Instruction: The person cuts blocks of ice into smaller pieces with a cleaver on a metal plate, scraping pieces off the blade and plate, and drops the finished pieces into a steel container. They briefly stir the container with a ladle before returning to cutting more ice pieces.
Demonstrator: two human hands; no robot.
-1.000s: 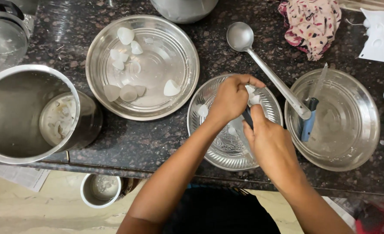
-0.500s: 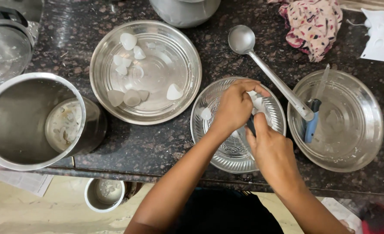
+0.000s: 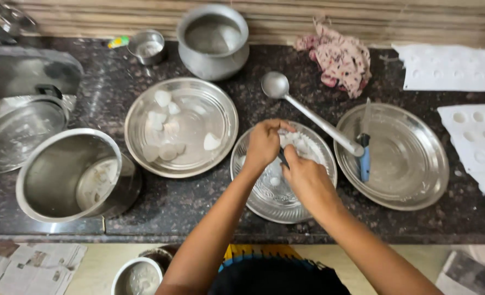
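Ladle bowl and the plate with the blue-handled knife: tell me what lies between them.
In the head view, only bare dark counter lies between the ladle bowl and the knife plate, crossed by the ladle's own handle.

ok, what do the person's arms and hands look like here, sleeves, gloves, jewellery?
Both forearms are bare from the bottom edge of the frame to the wrist: no sleeves show. The left hand and right hand wear no gloves, and no rings, bangles or watch can be made out. The only clothing in view is a dark garment with a yellow and blue edge.
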